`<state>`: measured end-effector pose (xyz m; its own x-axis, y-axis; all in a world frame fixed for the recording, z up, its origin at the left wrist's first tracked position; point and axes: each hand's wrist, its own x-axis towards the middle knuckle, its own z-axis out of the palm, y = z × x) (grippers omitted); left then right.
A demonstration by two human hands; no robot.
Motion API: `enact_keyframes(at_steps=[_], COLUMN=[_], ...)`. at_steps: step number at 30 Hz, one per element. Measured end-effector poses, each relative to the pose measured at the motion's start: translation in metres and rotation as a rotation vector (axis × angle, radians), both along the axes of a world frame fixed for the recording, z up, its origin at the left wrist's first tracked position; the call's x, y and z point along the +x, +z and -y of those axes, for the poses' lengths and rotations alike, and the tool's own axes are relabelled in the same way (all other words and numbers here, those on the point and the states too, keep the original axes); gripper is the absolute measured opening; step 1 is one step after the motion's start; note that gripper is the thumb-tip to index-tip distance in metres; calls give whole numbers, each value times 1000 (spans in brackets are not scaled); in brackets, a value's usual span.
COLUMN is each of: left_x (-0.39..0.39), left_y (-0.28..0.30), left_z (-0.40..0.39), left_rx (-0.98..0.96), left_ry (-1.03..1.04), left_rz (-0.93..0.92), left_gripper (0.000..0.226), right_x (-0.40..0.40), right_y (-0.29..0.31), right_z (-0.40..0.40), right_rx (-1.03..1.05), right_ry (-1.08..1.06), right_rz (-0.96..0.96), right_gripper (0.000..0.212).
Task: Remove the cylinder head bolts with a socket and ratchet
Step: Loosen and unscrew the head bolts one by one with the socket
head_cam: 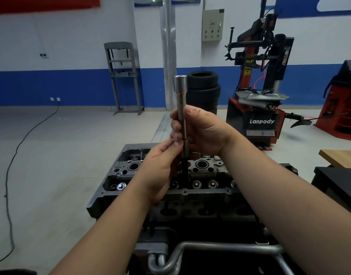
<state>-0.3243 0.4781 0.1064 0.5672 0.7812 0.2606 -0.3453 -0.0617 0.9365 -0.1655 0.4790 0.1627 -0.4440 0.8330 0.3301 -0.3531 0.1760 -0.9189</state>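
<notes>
Head view: a long metal tool [181,114] is held upright above the engine head [200,175], both hands on it. It looks like an extension bar with a wide socket end [180,84] at the top, well above all fingers. The right hand [202,132] is wrapped round the middle of the shaft: thumb on the right side of it, fingertips [175,127] curled round and seen on the left side. The left hand [160,165] is just below, with thumb and fingertips pinching the shaft at the collar under the right hand's fingers. Below the left fingers the shaft turns dark and runs down toward the middle of the engine head; whether its tip sits in a hole or on a bolt cannot be told, as it is hidden by the left hand. No bolt is seen in either hand. The engine head lies under both hands, with open round bores either side of the shaft. Behind the fingers, well apart: stacked tyres [203,88], a red tyre machine [258,92], and a grey press frame [123,76].
</notes>
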Motion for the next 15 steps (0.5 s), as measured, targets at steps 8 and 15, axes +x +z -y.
enact_keyframes(at_steps=[8, 15], left_x=[4, 1], left_y=[1, 2], left_z=[1, 0], left_rx=[42, 15], left_ry=[89, -1], left_rz=[-28, -16], left_gripper=[27, 27], right_x=[-3, 1], right_y=[0, -1], right_z=[1, -2], right_rx=[11, -27], right_ry=[45, 46], right_rz=[-32, -48], right_gripper=[52, 38])
